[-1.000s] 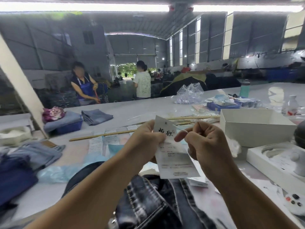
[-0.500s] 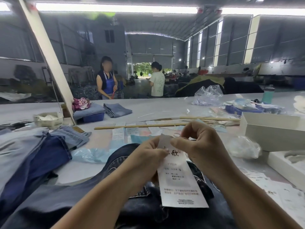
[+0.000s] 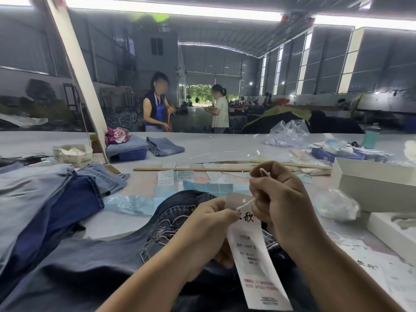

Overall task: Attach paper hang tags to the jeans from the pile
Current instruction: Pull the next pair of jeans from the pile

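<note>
While both hands work close together above the dark jeans [image 3: 94,273] spread on the table [image 3: 225,147], the left hand [image 3: 209,230] pinches the upper edge of a long white paper tag [image 3: 249,251] between thumb and fingers. The tag hangs down from that grip, printed side facing up, with black characters near its top and small lines of print lower down. A thin white string [image 3: 245,203] runs from the small hole near the tag's top up into the right hand [image 3: 279,199], whose fingers are curled tight around it; a short loop of the string pokes out above that fist. The 2 hands nearly touch at the tag's top.

Under them the jeans show pale stitching on a back pocket [image 3: 166,230]. To the left lies a pile of more jeans [image 3: 45,199], lighter and bluer. Beyond the hands, rows of paper slips [image 3: 171,176] and a long wooden stick [image 3: 191,169] lie flat on the table. A white box [image 3: 373,183] sits open at the right, with a crumpled clear plastic bag [image 3: 337,203] just beside it. Across the table, 2 people [image 3: 157,104] stand near the far doorway.
</note>
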`<state>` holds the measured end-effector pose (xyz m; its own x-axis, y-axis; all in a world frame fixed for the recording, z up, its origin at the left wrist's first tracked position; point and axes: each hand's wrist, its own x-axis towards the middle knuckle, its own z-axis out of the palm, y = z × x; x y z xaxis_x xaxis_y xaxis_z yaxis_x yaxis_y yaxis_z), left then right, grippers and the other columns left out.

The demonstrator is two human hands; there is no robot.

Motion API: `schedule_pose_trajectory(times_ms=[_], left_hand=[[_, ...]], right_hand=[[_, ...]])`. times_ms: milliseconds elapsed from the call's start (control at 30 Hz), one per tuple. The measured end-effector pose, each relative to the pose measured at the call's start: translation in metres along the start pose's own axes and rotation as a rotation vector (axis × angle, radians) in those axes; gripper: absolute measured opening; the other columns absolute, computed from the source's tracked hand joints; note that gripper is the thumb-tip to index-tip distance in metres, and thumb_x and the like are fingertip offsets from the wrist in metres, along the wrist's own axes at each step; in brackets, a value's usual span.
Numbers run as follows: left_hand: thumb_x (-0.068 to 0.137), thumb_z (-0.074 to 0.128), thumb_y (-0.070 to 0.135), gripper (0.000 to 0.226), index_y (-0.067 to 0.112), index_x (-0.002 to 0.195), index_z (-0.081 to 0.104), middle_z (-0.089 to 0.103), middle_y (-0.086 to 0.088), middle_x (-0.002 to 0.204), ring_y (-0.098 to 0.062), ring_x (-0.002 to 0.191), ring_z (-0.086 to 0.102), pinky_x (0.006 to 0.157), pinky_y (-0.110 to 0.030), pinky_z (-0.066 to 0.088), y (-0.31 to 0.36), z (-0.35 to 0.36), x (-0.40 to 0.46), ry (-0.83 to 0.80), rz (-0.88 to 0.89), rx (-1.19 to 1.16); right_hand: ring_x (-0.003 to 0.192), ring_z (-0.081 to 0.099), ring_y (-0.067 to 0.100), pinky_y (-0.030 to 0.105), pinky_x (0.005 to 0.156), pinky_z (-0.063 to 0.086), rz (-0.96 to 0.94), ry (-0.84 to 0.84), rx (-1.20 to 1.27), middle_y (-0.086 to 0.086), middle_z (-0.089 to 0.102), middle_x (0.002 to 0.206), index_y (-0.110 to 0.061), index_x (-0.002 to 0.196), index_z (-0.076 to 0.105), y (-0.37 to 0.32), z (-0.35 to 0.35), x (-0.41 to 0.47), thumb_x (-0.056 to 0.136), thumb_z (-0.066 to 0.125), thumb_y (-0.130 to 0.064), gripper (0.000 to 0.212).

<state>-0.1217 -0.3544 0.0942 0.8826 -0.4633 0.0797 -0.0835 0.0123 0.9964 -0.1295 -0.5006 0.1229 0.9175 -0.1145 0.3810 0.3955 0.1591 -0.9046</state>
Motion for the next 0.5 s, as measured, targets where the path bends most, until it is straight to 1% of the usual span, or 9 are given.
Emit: schedule_pose_trajectory(times_ms=[67,133,167,200,267,333,400,467,500], left_hand=[[0.099,0.048,0.016,0.028,0.027,0.088,0.071,0.069,-0.010,0.072,-0.026,0.059,0.062,0.044,-0.027,0.048,0.0005,0.0019,-0.0004,-0.012,-0.015,-0.024],[0.093,0.054,0.021,0.017,0.025,0.093,0.071,0.072,-0.011,0.079,-0.028,0.067,0.067,0.058,-0.041,0.056,-0.0001,0.0048,-0.0006,-0.036,-0.006,-0.062],[0.086,0.056,0.023,0.019,0.023,0.099,0.070,0.073,-0.011,0.083,-0.029,0.071,0.069,0.066,-0.050,0.057,-0.0003,0.0054,-0.0008,-0.046,-0.003,-0.087],[0.080,0.057,0.025,0.027,0.021,0.103,0.069,0.073,-0.012,0.084,-0.029,0.073,0.070,0.070,-0.054,0.056,-0.0011,0.0052,-0.0015,-0.054,0.000,-0.111],[0.077,0.059,0.029,0.031,0.020,0.105,0.069,0.072,-0.012,0.083,-0.028,0.069,0.069,0.059,-0.042,0.055,-0.0026,0.0050,-0.0020,-0.064,0.010,-0.128],[0.081,0.066,0.036,0.029,0.020,0.105,0.069,0.071,-0.014,0.085,-0.028,0.069,0.068,0.057,-0.032,0.049,-0.0030,0.0051,-0.0018,-0.068,0.012,-0.132],[0.085,0.069,0.041,0.033,0.016,0.107,0.068,0.070,-0.015,0.086,-0.026,0.065,0.067,0.050,-0.025,0.048,-0.0037,0.0048,-0.0012,-0.058,0.010,-0.145],[0.085,0.069,0.044,0.034,0.015,0.103,0.069,0.071,-0.016,0.087,-0.025,0.064,0.068,0.047,-0.025,0.049,-0.0053,0.0045,0.0007,-0.034,0.009,-0.141],[0.087,0.069,0.044,0.030,0.016,0.100,0.070,0.072,-0.015,0.087,-0.024,0.065,0.069,0.049,-0.027,0.051,-0.0052,0.0047,0.0009,-0.018,0.017,-0.123]], right_hand=[[0.037,0.026,0.007,0.017,0.036,0.026,-0.029,0.018,-0.005,0.000,0.038,0.053,-0.013,0.077,0.056,-0.0003,0.0008,0.0004,0.090,0.047,0.008,0.026],[0.038,0.027,0.007,0.019,0.036,0.026,-0.066,0.042,-0.034,-0.001,0.038,0.052,-0.015,0.075,0.056,-0.0003,0.0006,0.0000,0.091,0.050,0.006,0.027],[0.037,0.028,0.007,0.019,0.037,0.027,-0.082,0.053,-0.052,-0.002,0.039,0.052,-0.017,0.074,0.056,0.0001,0.0000,-0.0003,0.092,0.051,0.005,0.028],[0.037,0.029,0.006,0.019,0.037,0.028,-0.094,0.061,-0.073,-0.003,0.040,0.051,-0.018,0.073,0.057,0.0006,-0.0006,-0.0009,0.092,0.051,0.004,0.030],[0.037,0.032,0.006,0.020,0.038,0.030,-0.112,0.072,-0.120,-0.006,0.041,0.049,-0.020,0.072,0.057,0.0023,-0.0010,-0.0013,0.092,0.053,0.002,0.031],[0.038,0.031,0.006,0.021,0.040,0.030,-0.120,0.070,-0.134,-0.007,0.041,0.049,-0.022,0.070,0.057,0.0045,-0.0001,-0.0015,0.090,0.055,-0.001,0.029],[0.039,0.030,0.006,0.022,0.041,0.029,-0.130,0.046,-0.132,-0.007,0.040,0.050,-0.022,0.069,0.057,0.0058,0.0013,-0.0020,0.083,0.058,-0.009,0.018],[0.040,0.031,0.006,0.022,0.041,0.030,-0.144,0.026,-0.174,-0.009,0.042,0.050,-0.022,0.069,0.058,0.0069,0.0014,-0.0032,0.077,0.057,-0.015,0.011],[0.040,0.033,0.005,0.021,0.040,0.031,-0.154,0.022,-0.202,-0.011,0.043,0.050,-0.022,0.069,0.058,0.0080,0.0008,-0.0036,0.079,0.058,-0.014,0.012]])
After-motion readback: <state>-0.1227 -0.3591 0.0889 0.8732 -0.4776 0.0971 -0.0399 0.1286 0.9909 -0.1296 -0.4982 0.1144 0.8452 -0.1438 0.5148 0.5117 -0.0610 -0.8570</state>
